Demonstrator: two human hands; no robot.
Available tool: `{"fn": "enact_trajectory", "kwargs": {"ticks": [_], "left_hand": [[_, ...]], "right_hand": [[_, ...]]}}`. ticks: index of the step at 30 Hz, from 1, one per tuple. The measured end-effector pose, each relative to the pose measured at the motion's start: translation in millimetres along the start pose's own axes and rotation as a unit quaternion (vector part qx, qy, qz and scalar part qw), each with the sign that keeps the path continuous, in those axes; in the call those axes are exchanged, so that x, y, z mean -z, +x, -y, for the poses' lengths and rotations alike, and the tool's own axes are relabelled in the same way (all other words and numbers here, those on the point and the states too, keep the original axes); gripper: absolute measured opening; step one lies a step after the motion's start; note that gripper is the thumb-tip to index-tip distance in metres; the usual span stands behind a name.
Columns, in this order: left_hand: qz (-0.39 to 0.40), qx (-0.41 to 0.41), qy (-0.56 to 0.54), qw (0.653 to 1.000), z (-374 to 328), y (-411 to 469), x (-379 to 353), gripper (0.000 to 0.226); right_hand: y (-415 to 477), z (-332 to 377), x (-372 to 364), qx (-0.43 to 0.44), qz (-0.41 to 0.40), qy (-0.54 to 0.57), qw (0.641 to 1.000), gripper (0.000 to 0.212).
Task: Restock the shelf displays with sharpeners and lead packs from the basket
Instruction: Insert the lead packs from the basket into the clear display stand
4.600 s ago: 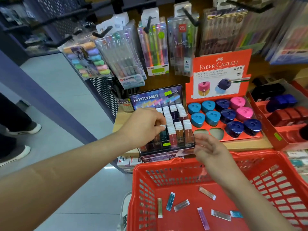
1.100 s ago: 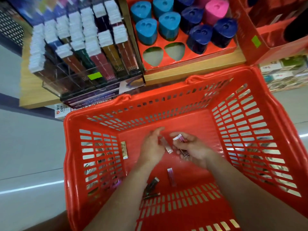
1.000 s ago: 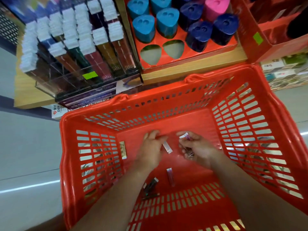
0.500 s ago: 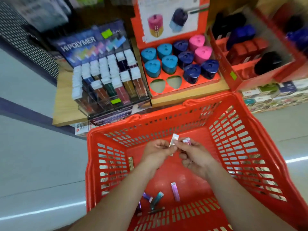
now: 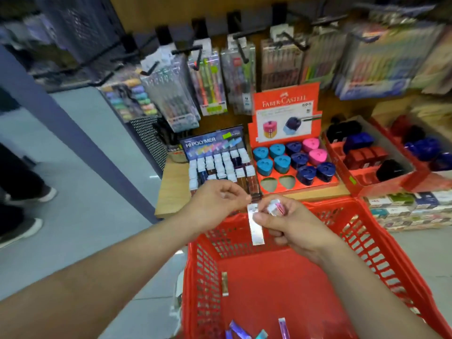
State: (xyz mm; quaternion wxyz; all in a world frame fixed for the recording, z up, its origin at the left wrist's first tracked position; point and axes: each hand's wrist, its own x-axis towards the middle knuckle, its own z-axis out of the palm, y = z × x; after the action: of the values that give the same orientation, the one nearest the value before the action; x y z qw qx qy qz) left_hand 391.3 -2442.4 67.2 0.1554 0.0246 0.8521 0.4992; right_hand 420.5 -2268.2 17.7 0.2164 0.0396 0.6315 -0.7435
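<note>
Head view: over the basket [image 5: 362,241], the left hand [image 5: 215,204] pinches the top end of a lead pack [image 5: 255,226] that hangs upright, while the right hand [image 5: 288,223] is clenched on a small bundle [image 5: 275,206] of more packs, its thumb against the hanging one. Such a pack looks light, stiff and slick, probably brittle inside, so a fingertip pinch on its flat faces near one end should serve. On the basket floor lie a few loose packs [image 5: 224,283] and no sharpener that I can see; the lead display [image 5: 220,165] stands nearly full, and the sharpener tray [image 5: 293,162] has two empty slots.
</note>
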Motion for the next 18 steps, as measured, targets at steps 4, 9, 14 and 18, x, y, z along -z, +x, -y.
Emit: {"fn": "enact_trajectory", "kwargs": {"ticks": [4, 9, 14, 18], "left_hand": [[0.072, 0.042, -0.008, 0.996, -12.8, -9.8, 26.3, 0.015], [0.119, 0.071, -0.009, 0.990, -12.9, -5.4, 44.9, 0.038], [0.131, 0.063, 0.046, 0.988, -16.2, 5.2, 41.8, 0.017], [0.076, 0.037, 0.054, 0.995, -21.0, 22.9, 39.6, 0.002]], "right_hand": [[0.3, 17.9, -15.5, 0.035, 0.049, -0.078, 0.995, 0.020], [2.2, 24.8, -21.2, 0.037, 0.038, -0.086, 0.995, 0.016], [5.5, 23.7, -19.5, 0.060, 0.014, -0.084, 0.995, 0.015], [11.4, 18.4, -12.1, 0.056, -0.057, 0.001, 0.997, 0.008]]}}
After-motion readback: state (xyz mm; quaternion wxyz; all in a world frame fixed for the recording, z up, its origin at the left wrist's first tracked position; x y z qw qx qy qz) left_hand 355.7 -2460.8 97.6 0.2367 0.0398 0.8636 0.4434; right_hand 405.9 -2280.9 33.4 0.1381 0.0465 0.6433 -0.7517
